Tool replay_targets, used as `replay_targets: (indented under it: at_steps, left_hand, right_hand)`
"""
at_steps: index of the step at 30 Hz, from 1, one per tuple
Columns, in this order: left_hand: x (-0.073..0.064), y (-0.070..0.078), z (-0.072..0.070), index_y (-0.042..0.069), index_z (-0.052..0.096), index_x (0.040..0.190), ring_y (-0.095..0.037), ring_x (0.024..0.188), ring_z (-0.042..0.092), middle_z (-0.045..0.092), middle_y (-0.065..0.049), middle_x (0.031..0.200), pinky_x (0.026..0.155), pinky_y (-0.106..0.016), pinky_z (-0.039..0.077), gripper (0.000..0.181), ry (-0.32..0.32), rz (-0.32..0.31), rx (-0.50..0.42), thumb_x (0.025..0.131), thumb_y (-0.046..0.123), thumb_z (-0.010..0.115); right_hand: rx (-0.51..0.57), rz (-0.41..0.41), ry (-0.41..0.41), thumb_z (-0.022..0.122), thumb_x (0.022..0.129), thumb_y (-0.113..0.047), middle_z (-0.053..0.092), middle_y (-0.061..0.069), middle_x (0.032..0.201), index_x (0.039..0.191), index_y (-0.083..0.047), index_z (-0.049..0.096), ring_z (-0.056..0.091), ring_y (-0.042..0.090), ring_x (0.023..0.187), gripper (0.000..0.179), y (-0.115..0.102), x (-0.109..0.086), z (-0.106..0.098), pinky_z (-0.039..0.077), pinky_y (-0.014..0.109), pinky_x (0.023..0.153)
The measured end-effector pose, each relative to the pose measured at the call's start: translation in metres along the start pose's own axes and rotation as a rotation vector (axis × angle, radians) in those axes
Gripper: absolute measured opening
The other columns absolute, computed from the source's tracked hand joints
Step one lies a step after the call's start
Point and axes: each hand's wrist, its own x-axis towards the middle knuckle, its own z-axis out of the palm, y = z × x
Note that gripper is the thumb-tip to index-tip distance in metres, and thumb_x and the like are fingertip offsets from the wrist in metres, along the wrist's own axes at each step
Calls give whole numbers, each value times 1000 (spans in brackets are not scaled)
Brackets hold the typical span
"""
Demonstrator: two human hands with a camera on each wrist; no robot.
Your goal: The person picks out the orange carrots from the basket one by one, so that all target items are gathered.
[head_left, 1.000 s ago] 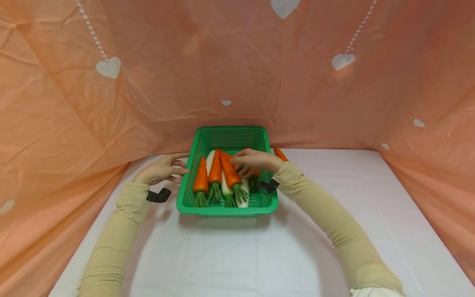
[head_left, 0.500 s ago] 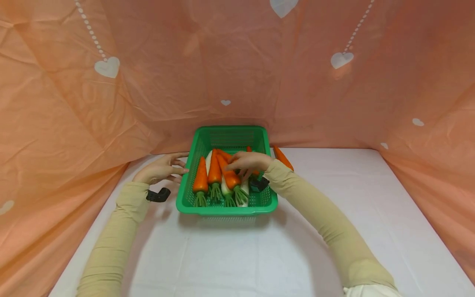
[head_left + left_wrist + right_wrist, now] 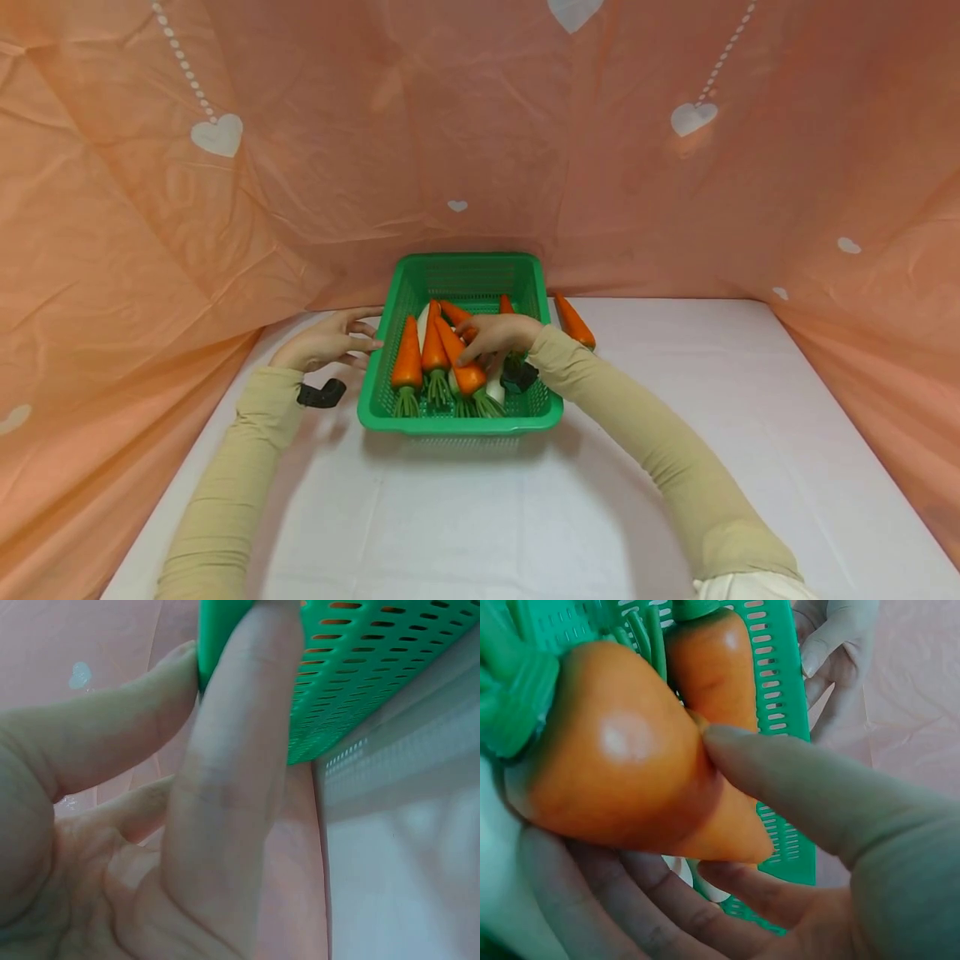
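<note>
A green plastic basket holds several orange carrots with green stems and some white radishes. Inside it, my right hand grips a carrot, thumb on one side and fingers curled beneath; the right wrist view shows this carrot close up. At the basket's left side is my left hand, its fingers spread and fairly straight. In the left wrist view its fingertips touch the outside of the basket's rim. Part of the pile is hidden under my right hand.
Another carrot lies on the white tablecloth just outside the basket's right wall. Behind the basket hangs an orange curtain with white hearts, and it also closes off both sides.
My right hand has moved left and slightly down over the pile, and its fingers have closed round a carrot, which has shifted a little. The left hand stays put.
</note>
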Motion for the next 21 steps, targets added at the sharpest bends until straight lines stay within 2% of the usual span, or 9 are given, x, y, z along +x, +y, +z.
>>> replay_targets:
  at_steps: [3,6,11,14,17,21]
  left_hand:
    - [0,0,0,10,19,153,-26,94,59,40,-27,126,85,-55,50,72,-2,-4,-7,95,7,61]
    - [1,0,0,10,19,153,-26,94,59,40,-27,127,84,-55,50,72,-3,-8,-13,95,7,61]
    - [1,0,0,10,19,153,-25,95,59,40,-27,127,84,-55,50,73,1,-7,-5,94,7,61]
    - [1,1,1,10,19,153,-24,94,59,39,-27,127,84,-54,51,73,3,-13,-8,94,8,62]
    - [1,2,1,10,19,154,-23,93,59,40,-26,126,82,-50,53,74,4,-14,0,94,9,62]
    - [-1,2,2,10,19,154,-24,93,59,40,-26,126,79,-47,54,73,8,-7,2,94,10,62]
  right_hand:
    - [13,-12,-45,66,92,-14,46,17,132,146,-2,31,63,24,89,66,0,1,0,53,42,83]
    - [85,-2,-114,62,94,-11,54,19,118,140,1,35,65,27,88,55,-1,0,1,53,45,83]
    - [167,-2,-172,60,95,-8,57,20,109,135,0,35,67,30,84,47,0,0,2,55,46,76]
    - [143,-14,-167,61,94,-10,56,20,109,134,0,35,66,27,81,49,-1,-1,1,56,44,77]
    - [95,-44,-117,65,93,-13,53,17,113,137,-2,34,65,25,81,55,-1,-6,-1,55,42,78]
    - [132,-125,-36,65,91,-16,53,17,117,138,-4,36,63,27,87,57,-2,-19,-9,53,48,82]
